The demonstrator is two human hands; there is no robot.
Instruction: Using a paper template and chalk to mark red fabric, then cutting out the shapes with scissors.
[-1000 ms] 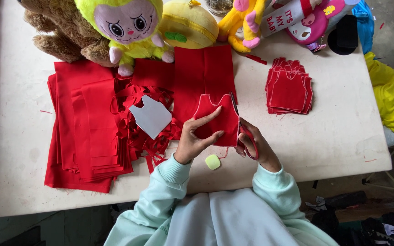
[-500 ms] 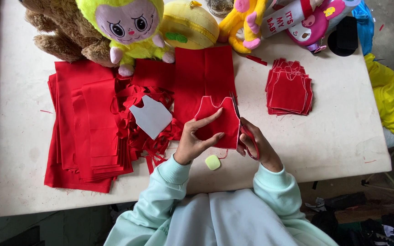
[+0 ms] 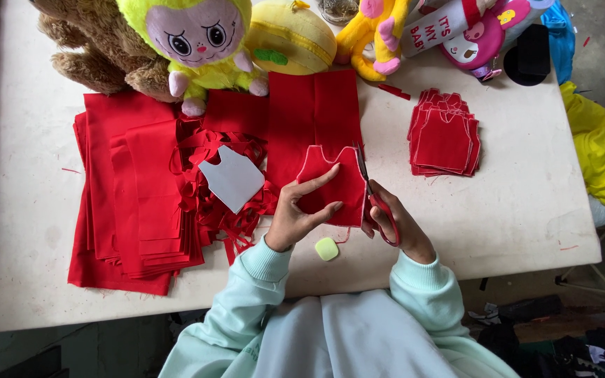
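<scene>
My left hand (image 3: 301, 212) holds a red vest-shaped fabric piece (image 3: 334, 182) with chalk outline, thumb beneath and fingers spread on top. My right hand (image 3: 395, 222) grips red-handled scissors (image 3: 371, 190), whose blades run up along the piece's right edge. A small pale green chalk block (image 3: 327, 248) lies on the white table (image 3: 512, 210) just below my hands. A grey vest-shaped template (image 3: 231, 178) rests on red offcuts (image 3: 225, 210) to the left.
Stacks of red fabric (image 3: 131, 196) cover the table's left. A pile of cut red vest pieces (image 3: 444, 140) sits to the right. Plush toys (image 3: 197, 38) line the far edge. Yellow cloth (image 3: 600, 147) hangs off the right side.
The scissors have advanced up the right edge of the red piece, and my left hand has shifted slightly on the fabric.
</scene>
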